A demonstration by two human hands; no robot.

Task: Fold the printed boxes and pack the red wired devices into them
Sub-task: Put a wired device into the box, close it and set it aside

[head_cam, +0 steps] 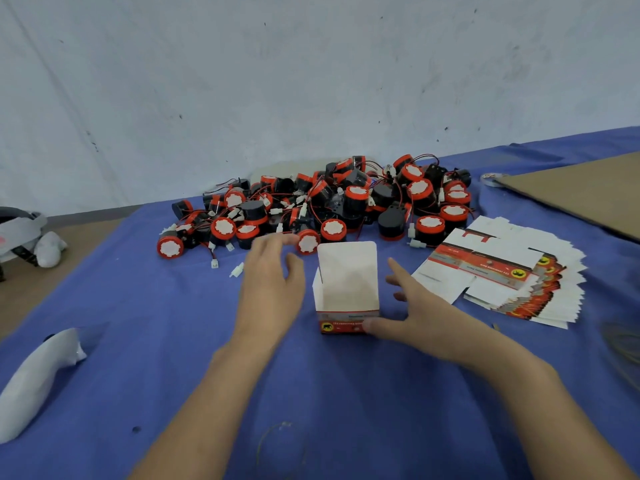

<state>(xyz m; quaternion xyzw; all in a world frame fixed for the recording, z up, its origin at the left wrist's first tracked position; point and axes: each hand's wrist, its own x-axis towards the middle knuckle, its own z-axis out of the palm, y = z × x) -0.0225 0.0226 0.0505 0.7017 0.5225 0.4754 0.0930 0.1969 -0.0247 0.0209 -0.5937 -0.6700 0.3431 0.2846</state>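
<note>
- A small white cardboard box with a red printed band (pixel 347 292) stands upright at the centre of the blue-covered bench (pixel 138 306). Its top flap is raised and the inside is empty, ready to be filled.
- The right hand (pixel 415 317), at the box's 3 o'clock, steadies it. The thumb rests against the printed front, and the fingers (pixel 398 271) are spread straight beside the right wall.
- The left hand (pixel 270 282), at the box's 9 o'clock, reaches towards 12 o'clock, fingers apart and motion-blurred, holding nothing. It is probably going for a device.
- A heap of round red-and-black devices with red wires and white plugs (pixel 329 206) lies at 12 o'clock, within easy reach.
- A fanned stack of flat, unfolded printed boxes (pixel 502 271) waits at 2 o'clock.
</note>
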